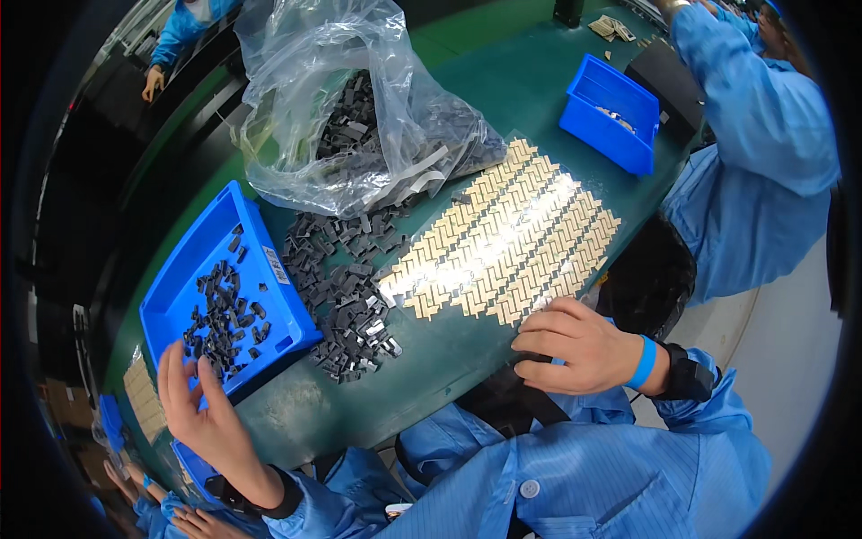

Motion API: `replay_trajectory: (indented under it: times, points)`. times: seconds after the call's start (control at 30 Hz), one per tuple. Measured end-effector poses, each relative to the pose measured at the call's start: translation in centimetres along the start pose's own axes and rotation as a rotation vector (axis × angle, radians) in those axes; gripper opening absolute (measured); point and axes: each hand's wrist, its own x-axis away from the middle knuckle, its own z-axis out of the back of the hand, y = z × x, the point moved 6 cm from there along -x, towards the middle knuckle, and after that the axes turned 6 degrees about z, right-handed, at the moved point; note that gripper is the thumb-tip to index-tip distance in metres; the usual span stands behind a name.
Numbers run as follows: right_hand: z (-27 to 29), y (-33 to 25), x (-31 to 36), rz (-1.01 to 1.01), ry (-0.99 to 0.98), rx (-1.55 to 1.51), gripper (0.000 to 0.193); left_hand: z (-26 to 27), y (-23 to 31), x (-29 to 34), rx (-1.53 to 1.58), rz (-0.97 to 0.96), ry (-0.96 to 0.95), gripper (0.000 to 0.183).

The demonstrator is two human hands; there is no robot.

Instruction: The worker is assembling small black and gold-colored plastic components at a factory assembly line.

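Note:
My left hand [208, 418] is raised over the near end of a blue plastic bin [285, 310]. Its fingers are apart, and I see nothing between them. Small black clip-like parts [224, 305] lie scattered in the bin. My right hand [579, 349] rests at the table's near edge, beside the corner of a shiny clear sheet. Its fingers are loosely bent and spaced apart, with the thumb hidden beneath. Pale gold, zigzag-edged strips [503, 238] cover that sheet in rows.
Loose black parts [346, 287] are heaped between bin and sheet. Behind them stands a large clear plastic bag [305, 175] of black parts. Another blue bin [642, 154] sits at the far right, close to a person in blue [763, 135]. A black bag [651, 278] hangs beside the table.

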Motion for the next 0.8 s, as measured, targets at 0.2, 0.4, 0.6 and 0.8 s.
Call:
replay_trajectory:
  times: [0.2,0.4,0.6,0.8]
  points:
    - [-0.7,0.8,1.1,-0.004,0.103,-0.025,0.013,-3.6,1.9,5.2,0.301,0.110,-0.491,0.016]
    - [0.4,1.3,0.6,-0.036,0.295,-0.151,0.017,-10.2,9.5,17.3,1.379,1.183,-1.511,0.055]
    - [1.3,2.2,-0.1,-0.114,0.228,-0.376,0.017,-13.2,11.0,17.8,1.497,1.468,-1.187,0.039]
    - [0.8,4.2,-1.6,-0.280,0.161,-0.241,0.018,-13.9,10.7,18.5,1.555,1.456,-1.103,0.030]
